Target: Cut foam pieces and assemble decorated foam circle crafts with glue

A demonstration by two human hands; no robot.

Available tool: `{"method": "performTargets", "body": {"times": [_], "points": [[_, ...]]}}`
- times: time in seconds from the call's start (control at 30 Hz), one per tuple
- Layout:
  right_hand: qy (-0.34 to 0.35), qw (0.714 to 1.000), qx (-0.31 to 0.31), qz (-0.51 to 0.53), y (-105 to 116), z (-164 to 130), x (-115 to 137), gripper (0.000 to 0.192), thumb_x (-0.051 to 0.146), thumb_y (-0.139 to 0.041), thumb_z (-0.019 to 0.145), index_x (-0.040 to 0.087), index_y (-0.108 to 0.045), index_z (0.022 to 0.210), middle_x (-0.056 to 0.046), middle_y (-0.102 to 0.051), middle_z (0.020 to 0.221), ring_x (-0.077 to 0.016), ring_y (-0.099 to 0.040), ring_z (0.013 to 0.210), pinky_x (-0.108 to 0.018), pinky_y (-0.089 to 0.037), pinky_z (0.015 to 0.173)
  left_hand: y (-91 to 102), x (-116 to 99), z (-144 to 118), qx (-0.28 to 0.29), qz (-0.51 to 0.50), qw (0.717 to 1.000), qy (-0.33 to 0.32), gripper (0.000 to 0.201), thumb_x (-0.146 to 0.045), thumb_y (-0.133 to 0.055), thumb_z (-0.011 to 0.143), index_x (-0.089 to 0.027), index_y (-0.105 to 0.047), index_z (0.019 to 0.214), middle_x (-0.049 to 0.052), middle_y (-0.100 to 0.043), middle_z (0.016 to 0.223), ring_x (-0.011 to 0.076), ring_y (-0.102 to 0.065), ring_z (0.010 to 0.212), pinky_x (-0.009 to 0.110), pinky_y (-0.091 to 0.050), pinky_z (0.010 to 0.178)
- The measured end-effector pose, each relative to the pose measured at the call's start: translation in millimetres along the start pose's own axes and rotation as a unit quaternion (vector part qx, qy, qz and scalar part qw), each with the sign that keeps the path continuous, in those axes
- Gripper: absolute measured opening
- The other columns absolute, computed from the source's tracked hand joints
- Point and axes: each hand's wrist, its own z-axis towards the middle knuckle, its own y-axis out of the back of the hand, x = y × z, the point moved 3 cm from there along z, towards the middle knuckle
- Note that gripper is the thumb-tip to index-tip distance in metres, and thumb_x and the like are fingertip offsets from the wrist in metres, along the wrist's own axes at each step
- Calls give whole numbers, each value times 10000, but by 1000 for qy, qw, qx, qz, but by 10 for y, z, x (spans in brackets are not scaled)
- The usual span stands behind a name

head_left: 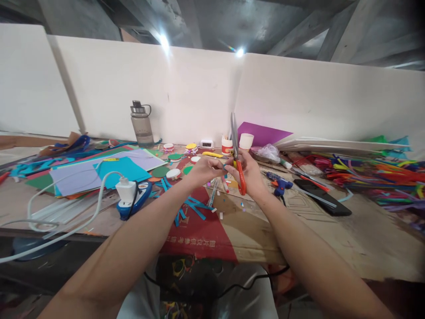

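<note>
Both forearms are bare from the near edge of the view to the wrists, with no sleeves, watch, bracelet or gloves. The left hand and right hand show no rings. A white garment shows low between the arms.

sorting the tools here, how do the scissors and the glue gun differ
The scissors have orange handles and are held upright in the right hand, blades pointing up; the glue gun is blue and lies flat on the table, untouched. The scissors sit between both hands, with the left hand close by; the glue gun lies to the right of them. Both are hand tools.
</note>
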Motion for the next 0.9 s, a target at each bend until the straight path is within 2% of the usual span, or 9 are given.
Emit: {"method": "performTargets", "body": {"times": [0.13, 0.33, 0.43, 0.57, 0.77, 0.9], "points": [[-6, 999, 11, -31, -9, -8, -24, 438, 373, -751, 721, 223, -555, 1083, 2, -639, 803, -161, -602, 718, -336, -508, 703, -8, 10, 0, 12, -22, 999, 24, 193, -331, -704, 670, -150, -672, 613, -19, -560, 560, 100, -451, 573, 235, -335, 555], [-18, 999, -50, 3, 23, 3, -6, 399, 346, -751, 697, 220, -554, 1020, 12, -627, 783, -147, -587, 689, -335, -518, 707, -62, 5, -14, 42, -148, 988, 19, 221, -360, -721, 702, -153, -710, 778, 32, -682, 754, 115, -562, 645, 238, -408, 606], [-41, 996, -67, 42, 37, 12, -20, 432, 360, -770, 671, 224, -544, 1014, 9, -617, 797, -148, -587, 675, -329, -523, 666, -88, 19, -8, 33, -177, 983, 20, 268, -411, -715, 723, -150, -712, 785, 34, -680, 755, 102, -556, 603, 238, -413, 602], [-42, 995, -79, 54, 41, 11, -54, 430, 383, -775, 675, 231, -532, 996, -2, -612, 817, -159, -595, 701, -344, -535, 676, -88, 19, -4, -2, -155, 988, 28, 253, -402, -724, 709, -151, -700, 690, 11, -657, 696, 96, -529, 592, 239, -419, 613], [-36, 997, -55, 37, 18, -4, -38, 383, 418, -749, 725, 248, -534, 992, -7, -609, 809, -159, -591, 661, -332, -539, 616, -58, 48, 0, -29, -158, 986, 34, 232, -379, -725, 696, -150, -708, 667, 5, -655, 680, 97, -514, 629, 235, -405, 618], [-34, 999, 7, 13, 61, 2, -16, 336, 368, -709, 763, 255, -551, 1037, 1, -607, 817, -150, -567, 662, -307, -525, 594, 36, 77, 21, -25, -178, 982, 57, 188, -325, -743, 637, -142, -696, 642, 10, -640, 646, 88, -487, 590, 236, -380, 586]]}}
